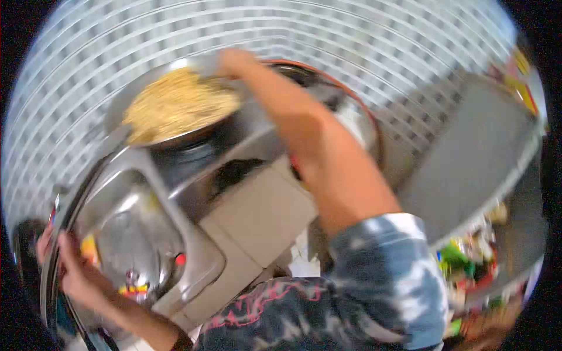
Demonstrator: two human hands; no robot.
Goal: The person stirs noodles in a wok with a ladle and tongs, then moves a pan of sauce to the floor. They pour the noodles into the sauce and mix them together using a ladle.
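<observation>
Lettering in pink runs across the dark shirt (263, 304), below and between the two hands, but motion blur leaves it unreadable. Yellow-and-red packaging (523, 82), far off to the right of the right hand, bears no print that can be made out, and neither does the small red-and-yellow item (134, 289) just right of the left hand.

Yellow food (181, 105), shredded or noodle-like in look, lies in a broad heap inside a wide pan (175, 140). It sits just left of the right hand (235, 63) and well beyond the left hand (76, 272). Its strands smear together in the blur.

The left hand grips a curved, dark-rimmed piece (79, 196), thumb on the near side and fingers behind; its upper end reaches close to the pan's side. The right hand is at the pan's far edge, small and blurred; whether it is closed on anything, I cannot tell.

Beside the left hand, on its right, runs the rounded metal edge of the sink (170, 225). Tiled counter (263, 216) stretches from there to beneath the right forearm. Close beyond the right hand, the patterned wall (281, 29) bounds the space; right of that arm, a grey panel (477, 140) slants.
</observation>
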